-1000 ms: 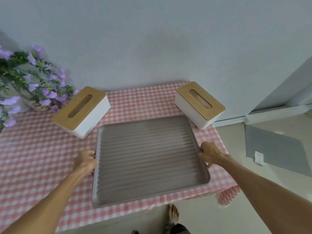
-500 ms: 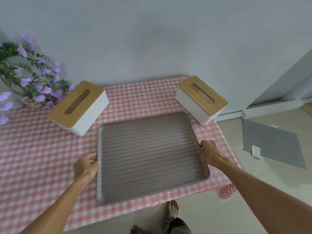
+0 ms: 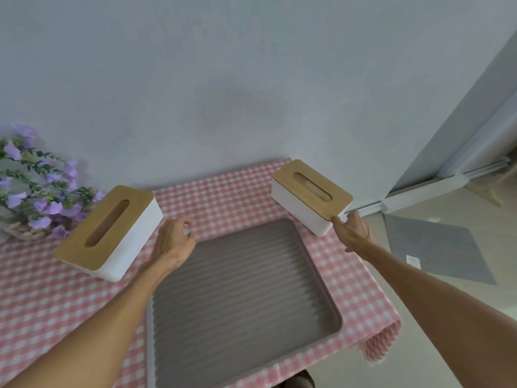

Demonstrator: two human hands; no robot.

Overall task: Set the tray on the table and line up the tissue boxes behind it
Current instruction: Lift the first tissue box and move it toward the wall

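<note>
1. Both hands are off the tray [image 3: 246, 298] now; it lies flat on the checkered surface [image 3: 42, 298].
2. Left hand [image 3: 174, 242] has moved up beside the left tissue box [image 3: 112, 231], fingers loose, holding nothing.
3. Right hand [image 3: 353, 229] is spread at the right tissue box [image 3: 310, 196], looks like it's touching the corner, no grip yet.

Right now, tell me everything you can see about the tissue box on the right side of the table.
The white rectangular tissue box with a light wooden lid sits near the back right corner of the pink checked tablecloth, turned at an angle to the wall. Its lid has a long oval slot; no tissue shows. Its near corner lies just beside the grey ribbed tray. The right hand reaches its near end, one fingertip at the lid's corner, not gripping it.
</note>
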